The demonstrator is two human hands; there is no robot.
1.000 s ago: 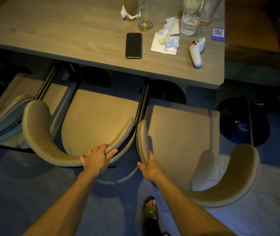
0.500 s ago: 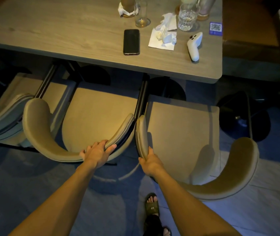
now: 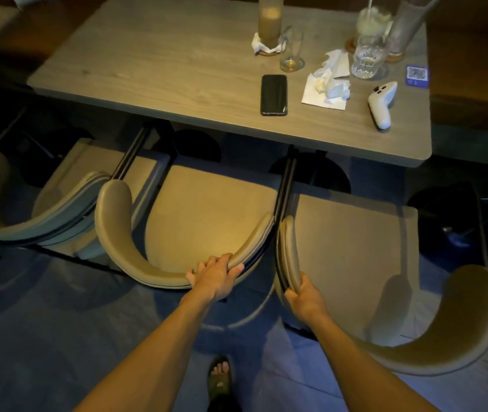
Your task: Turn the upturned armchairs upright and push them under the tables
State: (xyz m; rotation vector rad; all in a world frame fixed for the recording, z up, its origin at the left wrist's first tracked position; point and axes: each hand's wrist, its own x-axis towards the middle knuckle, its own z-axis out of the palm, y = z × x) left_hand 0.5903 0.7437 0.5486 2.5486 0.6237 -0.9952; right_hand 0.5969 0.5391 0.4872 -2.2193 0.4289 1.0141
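Note:
Three tan armchairs stand upright along the near side of a grey wooden table (image 3: pixel 177 69). My left hand (image 3: pixel 214 275) grips the curved back rim of the middle armchair (image 3: pixel 207 215), whose seat front reaches under the table edge. My right hand (image 3: pixel 302 295) is closed on the left arm of the right armchair (image 3: pixel 355 248), which sits a little further out from the table and close against the middle one. A third armchair (image 3: pixel 67 191) stands at the left, partly under the table.
On the table lie a black phone (image 3: pixel 274 95), crumpled napkins (image 3: pixel 327 84), a white controller (image 3: pixel 381 102), several glasses (image 3: pixel 367 56) and a blue QR card (image 3: pixel 417 74). My sandalled foot (image 3: pixel 220 379) is on the blue-grey floor between the chairs. Round black table bases (image 3: pixel 456 227) stand underneath.
Both chairs have slid a little toward the table with my hands on them, and my view has shifted back, showing more of the table top.

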